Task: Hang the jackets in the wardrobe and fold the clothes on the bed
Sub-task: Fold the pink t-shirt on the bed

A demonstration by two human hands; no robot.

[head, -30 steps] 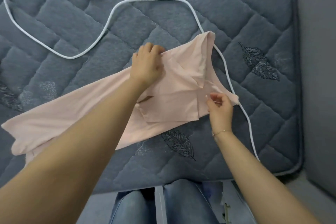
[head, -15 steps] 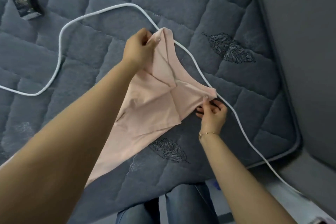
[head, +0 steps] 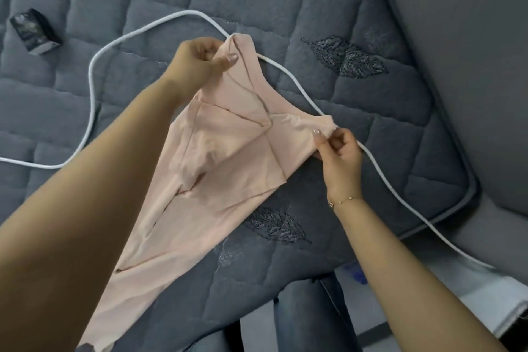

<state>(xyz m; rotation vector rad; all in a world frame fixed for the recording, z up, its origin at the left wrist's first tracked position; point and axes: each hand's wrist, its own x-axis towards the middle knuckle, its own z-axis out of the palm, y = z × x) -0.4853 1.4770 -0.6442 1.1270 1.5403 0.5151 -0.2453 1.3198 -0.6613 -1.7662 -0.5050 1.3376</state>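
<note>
Pink garment [head: 223, 151]: pale, thin fabric, held stretched between two hands above the quilted mattress [head: 371, 111].

Grip, left hand [head: 197, 63]: fingers curled, thumb pressed over the top corner of the fabric, pinching it at the far end of the piece.

Grip, right hand [head: 340, 157]: thumb and fingertips pinch the other corner at the garment's right edge; a thin bracelet [head: 343, 200] sits on the wrist.

Lie of the garment: the upper part is folded into overlapping panels between the two grips, with a V-shaped crease at the middle. The rest trails down and to the left, passing under the left forearm towards the bottom of the view, where it lies on the mattress.

Surroundings: a white cable [head: 300, 88] loops across the mattress, running behind the garment's top corner and just beside the right hand, then off the bed's edge at lower right. A small dark box [head: 35, 31] lies on the mattress at far left, well apart from the garment. Grey-blue quilting carries embroidered leaf motifs. The person's jeans [head: 311, 311] show at the bottom edge.
</note>
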